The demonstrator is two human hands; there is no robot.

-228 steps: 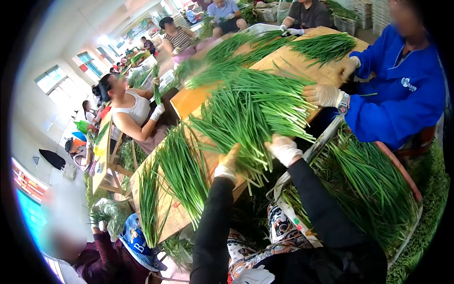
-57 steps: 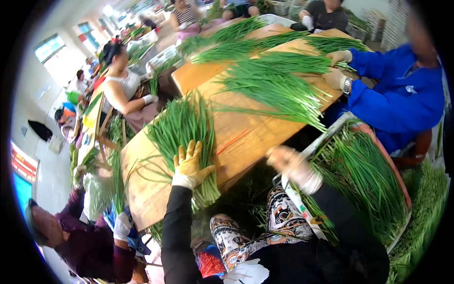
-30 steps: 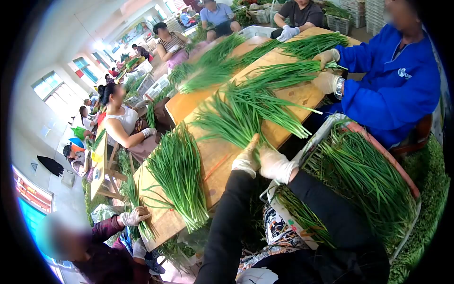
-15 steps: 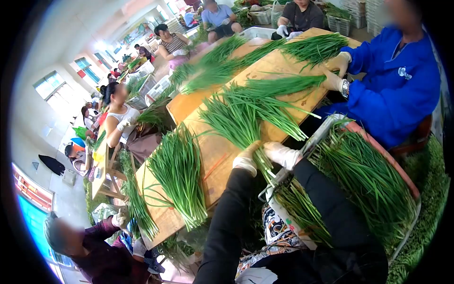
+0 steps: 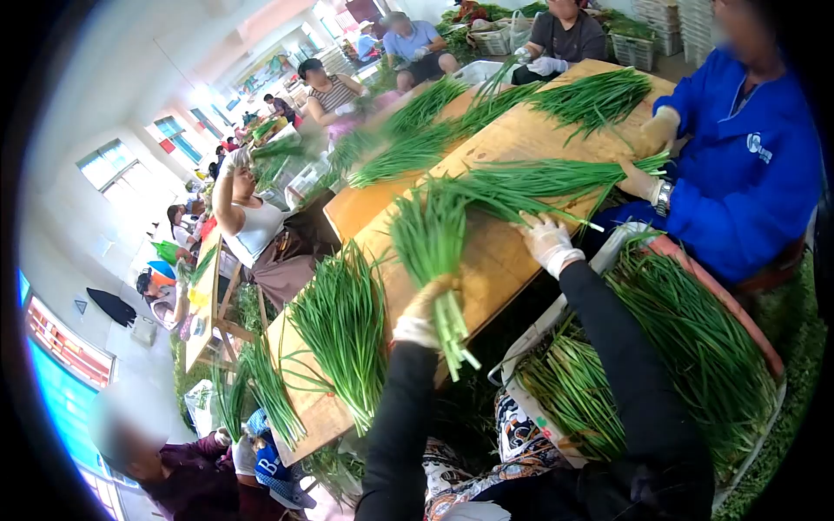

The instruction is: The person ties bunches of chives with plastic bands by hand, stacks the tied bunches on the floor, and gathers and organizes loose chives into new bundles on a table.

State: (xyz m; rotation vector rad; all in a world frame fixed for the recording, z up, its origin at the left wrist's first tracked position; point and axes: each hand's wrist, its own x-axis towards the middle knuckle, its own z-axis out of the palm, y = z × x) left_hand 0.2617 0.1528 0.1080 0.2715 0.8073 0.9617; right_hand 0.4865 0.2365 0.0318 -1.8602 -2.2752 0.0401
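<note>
My left hand, in a pale glove, is wrapped round a bunch of garlic chives near its cut white ends. The bunch's leaves point away from me over the wooden table. My right hand, also gloved, is over the table's near edge with its fingers stretched out. It is close to a few loose chive stalks; whether the fingertips touch them I cannot tell. Another pile of chives lies to the left of my left hand.
A crate of chives stands by my right arm. At the right, a person in blue holds chives with gloved hands. More chives lie at the table's far end. Other people sit along the left and back.
My right hand has left the bunch and moved right and away over the table, its fingers opening. My left hand keeps the bunch, now shifted left. The blue-clad person's hands have parted.
</note>
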